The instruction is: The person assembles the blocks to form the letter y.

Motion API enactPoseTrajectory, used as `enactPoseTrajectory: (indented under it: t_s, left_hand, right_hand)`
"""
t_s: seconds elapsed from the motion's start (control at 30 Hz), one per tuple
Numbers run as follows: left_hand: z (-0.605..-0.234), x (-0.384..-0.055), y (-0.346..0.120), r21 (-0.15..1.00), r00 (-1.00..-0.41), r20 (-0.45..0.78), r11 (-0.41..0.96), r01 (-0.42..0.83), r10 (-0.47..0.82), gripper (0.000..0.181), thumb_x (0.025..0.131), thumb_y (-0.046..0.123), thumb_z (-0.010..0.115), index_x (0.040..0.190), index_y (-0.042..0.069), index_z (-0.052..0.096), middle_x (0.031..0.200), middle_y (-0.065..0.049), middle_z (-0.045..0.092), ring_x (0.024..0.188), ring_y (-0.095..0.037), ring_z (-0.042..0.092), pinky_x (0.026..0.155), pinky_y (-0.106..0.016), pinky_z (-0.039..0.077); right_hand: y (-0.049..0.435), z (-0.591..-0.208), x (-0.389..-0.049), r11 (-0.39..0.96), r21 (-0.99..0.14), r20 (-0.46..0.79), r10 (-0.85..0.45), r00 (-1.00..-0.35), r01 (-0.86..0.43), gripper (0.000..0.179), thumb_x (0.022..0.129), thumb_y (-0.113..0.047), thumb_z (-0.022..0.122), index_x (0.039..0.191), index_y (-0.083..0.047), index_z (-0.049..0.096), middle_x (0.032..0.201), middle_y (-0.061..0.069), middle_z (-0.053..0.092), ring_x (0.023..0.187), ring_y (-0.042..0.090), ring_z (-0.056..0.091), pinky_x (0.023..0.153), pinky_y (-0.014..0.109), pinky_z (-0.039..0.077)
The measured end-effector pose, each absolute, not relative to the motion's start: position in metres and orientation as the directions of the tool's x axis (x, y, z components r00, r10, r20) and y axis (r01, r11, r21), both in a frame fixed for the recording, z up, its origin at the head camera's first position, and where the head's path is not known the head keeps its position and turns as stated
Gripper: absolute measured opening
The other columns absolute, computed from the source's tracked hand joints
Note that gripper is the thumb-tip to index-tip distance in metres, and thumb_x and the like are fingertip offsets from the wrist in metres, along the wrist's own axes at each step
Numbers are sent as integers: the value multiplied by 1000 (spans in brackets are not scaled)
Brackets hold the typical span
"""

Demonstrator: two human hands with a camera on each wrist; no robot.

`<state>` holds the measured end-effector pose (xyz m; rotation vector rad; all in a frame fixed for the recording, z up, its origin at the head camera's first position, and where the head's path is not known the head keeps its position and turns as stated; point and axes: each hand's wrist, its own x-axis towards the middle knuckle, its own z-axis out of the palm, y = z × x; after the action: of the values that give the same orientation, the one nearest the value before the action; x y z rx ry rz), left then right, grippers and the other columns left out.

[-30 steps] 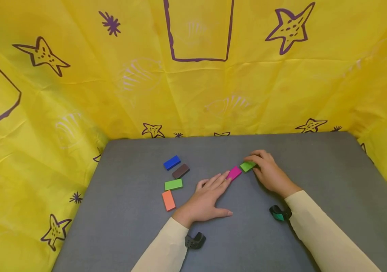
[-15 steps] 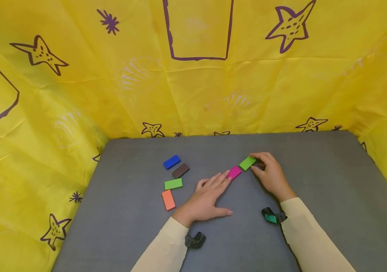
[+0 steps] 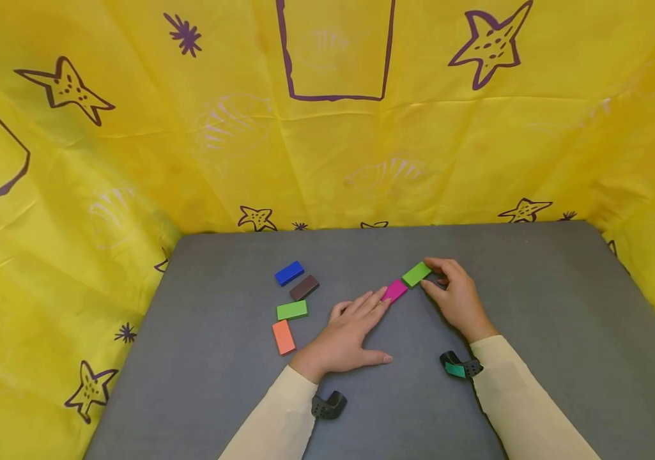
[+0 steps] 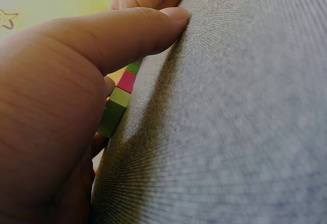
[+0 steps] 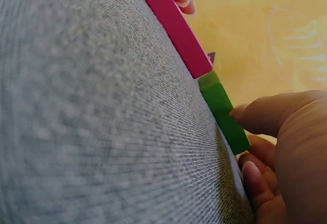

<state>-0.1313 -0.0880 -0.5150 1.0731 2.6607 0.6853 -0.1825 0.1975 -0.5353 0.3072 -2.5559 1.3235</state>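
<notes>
A magenta block [image 3: 395, 291] lies on the grey table, with a green block [image 3: 416, 275] end to end with it on the far right side. My left hand [image 3: 344, 335] stretches flat, its fingertips resting on the near end of the magenta block. Under that hand, a lime-green block [image 4: 115, 112] shows in the left wrist view, in line with the magenta one; the head view hides it. My right hand [image 3: 456, 297] pinches the outer end of the green block between thumb and fingers. In the right wrist view the thumb touches the block's side [image 5: 225, 114].
Left of the hands lie a blue block [image 3: 289, 273], a dark brown block [image 3: 304, 287], another green block [image 3: 292, 310] and an orange block [image 3: 284, 337]. A yellow patterned cloth [image 3: 327, 160] rises behind the grey table [image 3: 200, 383] and along its sides.
My right hand has drawn back slightly, uncovering more of the green block, which has turned and moved a little toward the magenta block. My left hand has stayed in place.
</notes>
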Motion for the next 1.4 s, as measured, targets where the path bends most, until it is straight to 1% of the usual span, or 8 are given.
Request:
enactPoseTrajectory:
  t_s: [0.4, 0.67, 0.83, 1.2, 1.4]
  left_hand:
    - [-517, -132, -88, 479, -720, -7, 634, 606, 694, 104, 98, 62, 75, 175, 17, 21, 181, 8, 4, 165, -19, 7, 123, -54, 19]
    - [-515, -131, -86, 480, -724, -16, 640, 600, 690, 105, 98, 61, 76, 175, 17, 20, 181, 7, 4, 165, -18, 6, 123, -53, 18]
    - [-514, -131, -87, 478, -723, -21, 643, 599, 690, 105, 98, 61, 75, 175, 17, 19, 181, 7, 3, 165, -17, 6, 123, -53, 18]
    - [-514, -130, -88, 464, -723, -28, 650, 602, 690, 107, 97, 62, 76, 175, 17, 19, 181, 7, 2, 165, -20, 6, 123, -54, 18]
    - [-516, -130, -86, 459, -722, -26, 650, 606, 691, 108, 97, 63, 76, 175, 17, 18, 181, 9, 1, 166, -20, 5, 123, -54, 18]
  right_hand:
    - [196, -537, -183, 587, -749, 318, -90, -944, -308, 40, 98, 2, 81, 136, 4, 70, 124, 20, 66, 110, 36, 62, 92, 48, 50]
    - [196, -534, -183, 588, -746, 313, -105, -944, -313, 38, 98, 3, 80, 135, 4, 70, 124, 21, 66, 110, 37, 62, 94, 54, 50]
    - [196, -533, -183, 589, -748, 299, -111, -948, -305, 38, 99, 2, 80, 135, 4, 70, 123, 21, 66, 111, 38, 62, 96, 56, 50]
    - [195, -536, -183, 581, -753, 300, -112, -947, -308, 38, 98, 1, 81, 135, 3, 70, 121, 19, 67, 111, 37, 63, 96, 55, 50]
    - [197, -536, -182, 573, -758, 305, -112, -946, -313, 37, 98, 0, 81, 133, 3, 71, 120, 18, 67, 111, 37, 63, 97, 56, 50]
